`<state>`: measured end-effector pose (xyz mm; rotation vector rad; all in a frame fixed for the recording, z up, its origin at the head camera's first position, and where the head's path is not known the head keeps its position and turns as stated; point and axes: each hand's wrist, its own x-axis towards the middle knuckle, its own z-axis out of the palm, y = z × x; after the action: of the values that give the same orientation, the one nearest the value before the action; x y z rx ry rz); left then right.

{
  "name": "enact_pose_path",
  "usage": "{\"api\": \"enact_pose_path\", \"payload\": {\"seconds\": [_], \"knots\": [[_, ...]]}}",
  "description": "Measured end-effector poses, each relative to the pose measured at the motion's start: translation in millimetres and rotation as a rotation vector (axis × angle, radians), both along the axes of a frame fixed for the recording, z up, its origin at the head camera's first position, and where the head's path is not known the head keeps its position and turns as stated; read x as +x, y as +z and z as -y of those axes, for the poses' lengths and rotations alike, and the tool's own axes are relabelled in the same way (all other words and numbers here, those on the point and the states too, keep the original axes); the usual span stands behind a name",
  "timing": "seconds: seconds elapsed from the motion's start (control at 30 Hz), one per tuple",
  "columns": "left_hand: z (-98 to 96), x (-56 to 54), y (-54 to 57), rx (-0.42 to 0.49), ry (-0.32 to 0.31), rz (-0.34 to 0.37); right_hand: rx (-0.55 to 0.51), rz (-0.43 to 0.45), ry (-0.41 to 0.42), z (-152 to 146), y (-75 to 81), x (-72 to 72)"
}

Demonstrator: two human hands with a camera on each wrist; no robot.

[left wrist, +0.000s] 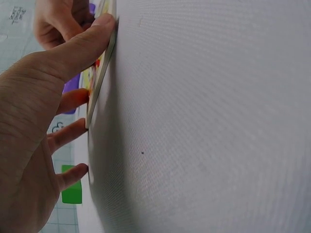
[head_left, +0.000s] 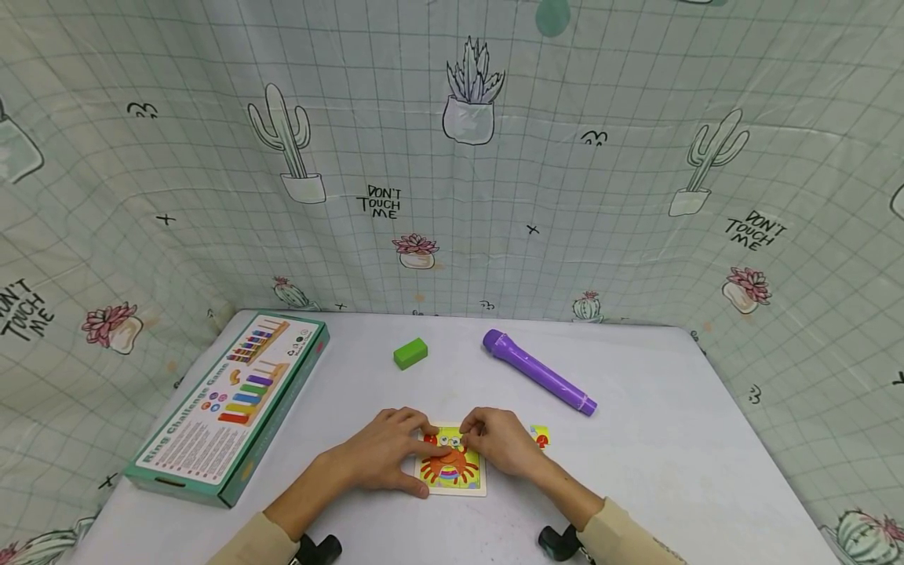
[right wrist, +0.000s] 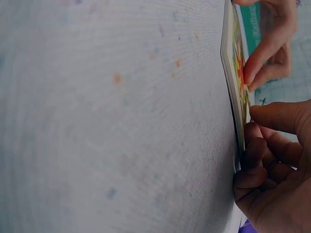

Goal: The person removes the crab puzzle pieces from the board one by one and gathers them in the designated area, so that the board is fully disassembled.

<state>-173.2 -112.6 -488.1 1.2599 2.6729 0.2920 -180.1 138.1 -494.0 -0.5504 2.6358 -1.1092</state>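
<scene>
A: What lay between the hands?

B: One crab puzzle, flat on the white table, low in the middle of the head view. It was a square board with a pale rim and a yellow ground, showing an orange crab with round white eyes, spread legs and coloured stripes low on its body.

A: How were the hands placed?

B: There were two. The left hand was spread wide, thumb at the board's near left corner, forefinger reaching over the crab. The right hand made a narrow grip at the board's upper right, fingers curled and thumb close to them; I couldn't tell what was between the tips.

A: Were there loose parts?

B: One puzzle piece, yellow and red, just beside the right hand's outer side.

A: And farther out?

B: One green block and one purple stick beyond the puzzle, the stick slanting off to the right; one game box, green-edged, at the left. Behind hung a cactus-print cloth.
</scene>
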Motion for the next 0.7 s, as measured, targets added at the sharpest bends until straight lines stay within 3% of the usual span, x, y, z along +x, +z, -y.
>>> {"api": "enact_pose_path", "payload": {"seconds": [0.33,0.7], "knots": [[-0.5,0.6,1.1,-0.004,0.006,0.011,0.005,-0.014,-0.017,1.3,0.9,0.2],[-0.3,0.9,1.0,0.007,0.006,0.011,-0.058,0.039,-0.034,0.4,0.9,-1.7]]}}
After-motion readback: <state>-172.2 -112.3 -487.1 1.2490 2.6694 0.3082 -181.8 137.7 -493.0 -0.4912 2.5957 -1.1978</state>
